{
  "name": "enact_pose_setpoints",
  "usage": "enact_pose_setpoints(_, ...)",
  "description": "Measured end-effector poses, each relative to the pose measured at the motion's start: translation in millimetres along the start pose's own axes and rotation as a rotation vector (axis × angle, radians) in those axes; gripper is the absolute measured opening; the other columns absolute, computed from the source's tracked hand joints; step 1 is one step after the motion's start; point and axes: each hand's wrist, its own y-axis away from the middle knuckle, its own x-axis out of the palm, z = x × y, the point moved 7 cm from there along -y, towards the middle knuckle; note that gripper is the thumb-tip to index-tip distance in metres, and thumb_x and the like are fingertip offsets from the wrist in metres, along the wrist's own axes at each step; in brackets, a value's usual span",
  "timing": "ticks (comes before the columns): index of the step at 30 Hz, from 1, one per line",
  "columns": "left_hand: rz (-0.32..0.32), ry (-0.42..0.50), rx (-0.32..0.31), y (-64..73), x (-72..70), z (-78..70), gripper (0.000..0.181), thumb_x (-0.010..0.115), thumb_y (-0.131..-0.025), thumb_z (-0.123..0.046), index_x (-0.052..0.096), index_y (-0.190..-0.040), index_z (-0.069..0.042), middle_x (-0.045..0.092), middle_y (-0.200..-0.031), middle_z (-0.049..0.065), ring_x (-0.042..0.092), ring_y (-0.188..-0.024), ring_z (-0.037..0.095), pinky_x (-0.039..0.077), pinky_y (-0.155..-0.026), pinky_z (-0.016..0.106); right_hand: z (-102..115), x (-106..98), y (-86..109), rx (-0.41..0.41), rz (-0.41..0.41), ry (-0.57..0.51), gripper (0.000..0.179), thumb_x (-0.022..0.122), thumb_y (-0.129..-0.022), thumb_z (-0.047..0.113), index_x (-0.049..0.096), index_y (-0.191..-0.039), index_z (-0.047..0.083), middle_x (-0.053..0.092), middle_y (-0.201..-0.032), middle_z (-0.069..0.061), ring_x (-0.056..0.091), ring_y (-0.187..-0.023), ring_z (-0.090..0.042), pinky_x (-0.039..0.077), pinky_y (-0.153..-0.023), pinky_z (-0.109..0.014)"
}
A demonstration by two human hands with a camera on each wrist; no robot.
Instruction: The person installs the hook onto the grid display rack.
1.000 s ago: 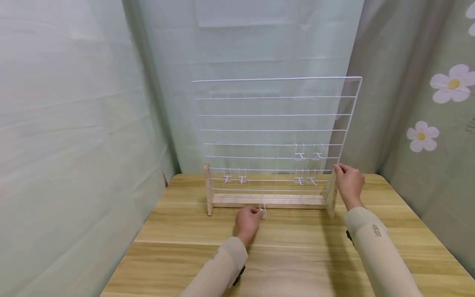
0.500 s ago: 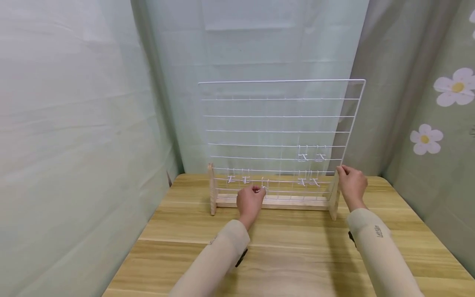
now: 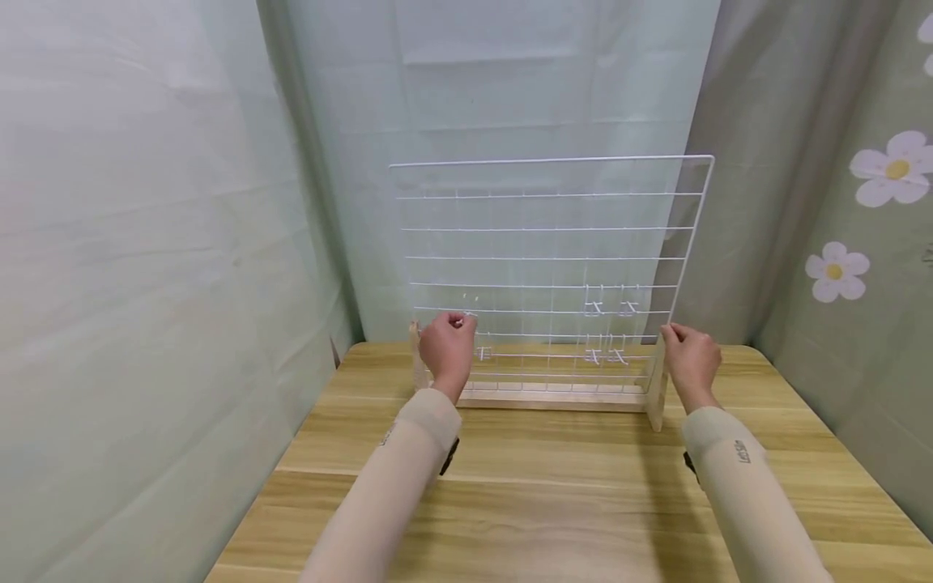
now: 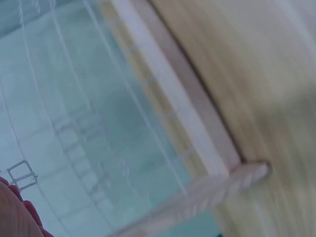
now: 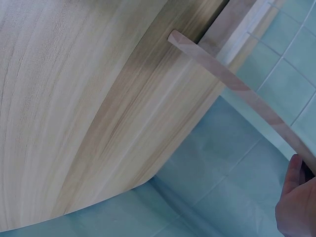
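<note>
A white wire grid rack (image 3: 543,259) stands upright in a wooden base (image 3: 561,398). My left hand (image 3: 448,350) pinches a small white wire hook (image 4: 22,175) between thumb and fingers, in front of the rack's left part. The hook's prongs point upward; whether it touches the grid I cannot tell. My right hand (image 3: 691,364) holds the top of the base's right wooden upright (image 3: 658,393), pinching it with thumb and fingers. Several similar hooks hang on the rack's right part, among them an upper hook (image 3: 594,308) and a lower hook (image 3: 617,356).
Another hook (image 3: 483,353) hangs on the grid just right of my left hand, which covers the rack area behind it. The wooden table (image 3: 525,502) extends in front of the rack. A pale curtain (image 3: 539,105) hangs behind, with more fabric at both sides.
My left hand has lifted the hook from in front of the base, then carried it up and left to the grid's left part. My right hand stays at the upright.
</note>
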Motion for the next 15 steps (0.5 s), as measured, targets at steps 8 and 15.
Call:
enact_pose_setpoints(8,-0.068,0.012,-0.044,-29.8,-17.2,-4.7,0.016,0.067,-0.09,-0.021,0.072,-0.085,-0.006,0.072,-0.082,0.007,0.065,-0.078,0.027,0.046,-0.081,0.044,0.6,-1.5,-1.0,-0.007,-0.009,-0.001,0.04,0.056,-0.103,0.029,0.065,-0.125,-0.003,0.064,-0.12,-0.026,0.061,-0.111,-0.044,0.042,-0.1,-0.053)
enact_pose_setpoints(15,-0.064,-0.029,-0.066,-36.2,-14.7,-1.7,0.016,0.069,-0.091,-0.022,0.071,-0.085,-0.007,0.072,-0.083,0.007,0.064,-0.081,0.026,0.043,-0.084,0.045,0.3,-0.7,0.4,-0.001,-0.002,-0.012,0.04,0.057,-0.103,0.029,0.065,-0.125,-0.003,0.064,-0.12,-0.025,0.061,-0.111,-0.044,0.042,-0.1,-0.054)
